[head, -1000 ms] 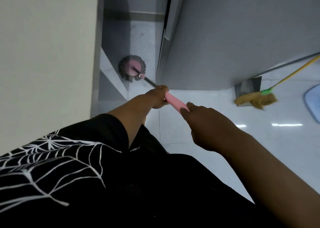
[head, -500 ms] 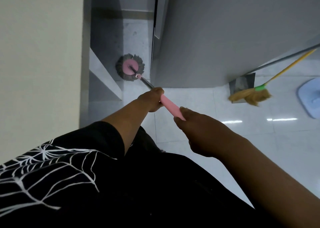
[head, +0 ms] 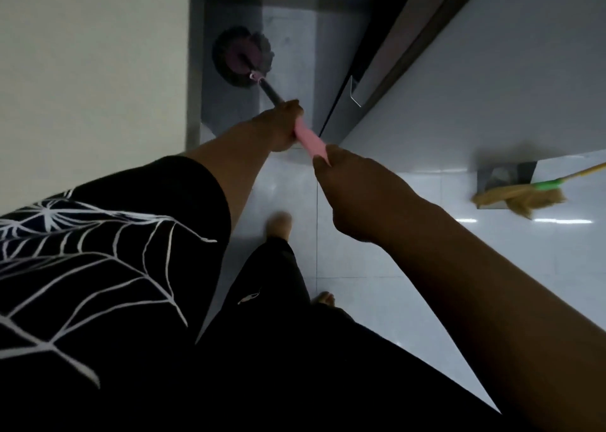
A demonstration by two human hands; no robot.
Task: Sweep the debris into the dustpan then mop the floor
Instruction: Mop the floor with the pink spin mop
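A round mop head (head: 242, 58), pink disc with a dark grey fringe, lies flat on the shadowed floor in a narrow gap ahead. Its metal shaft runs back to a pink handle (head: 310, 140). My left hand (head: 282, 126) grips the handle at the front, where pink meets metal. Just behind it my right hand (head: 352, 192) grips the handle's rear end. At the right, a straw broom (head: 521, 198) with a green collar and yellow stick leans over a metal dustpan (head: 501, 176) standing by the wall.
A cream wall (head: 91, 71) closes off the left side, and a grey door or panel (head: 475, 71) stands on the right of the gap. White glossy floor tiles (head: 377, 254) spread underfoot. My bare feet (head: 280, 225) stand on them.
The mop head has slid further forward into the shadowed gap, and both hands followed it along the handle's line. The view shifted so the broom and dustpan sit further right.
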